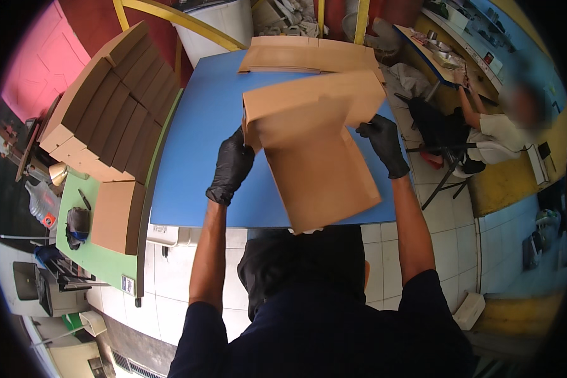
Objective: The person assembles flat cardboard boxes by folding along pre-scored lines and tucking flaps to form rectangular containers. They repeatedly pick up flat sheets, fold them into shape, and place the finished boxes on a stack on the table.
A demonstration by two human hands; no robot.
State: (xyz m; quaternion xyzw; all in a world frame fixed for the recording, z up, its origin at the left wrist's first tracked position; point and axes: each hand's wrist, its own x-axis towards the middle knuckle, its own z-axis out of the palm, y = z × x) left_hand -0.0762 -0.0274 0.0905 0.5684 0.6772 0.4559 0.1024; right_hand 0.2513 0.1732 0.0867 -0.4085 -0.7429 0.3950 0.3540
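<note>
A brown cardboard box [321, 179], partly folded, is in both my hands above the near part of the blue table [186, 157]. One long panel slopes toward me past the table's front edge, and the upper part is smeared by motion. My left hand [232, 165], in a black glove, is closed on the box's left side; its fingertips are partly hidden. My right hand [384, 143], also black-gloved, pinches the right edge of the raised part. Behind the box, flat cardboard blanks [277, 55] lie at the table's far edge.
Rows of folded cardboard boxes [107, 107] stand piled on a green table [82, 208] at the left, with a single box [116, 214] nearer. A black pouch [77, 225] lies beside it. A person [494, 126] sits at the right by another worktable.
</note>
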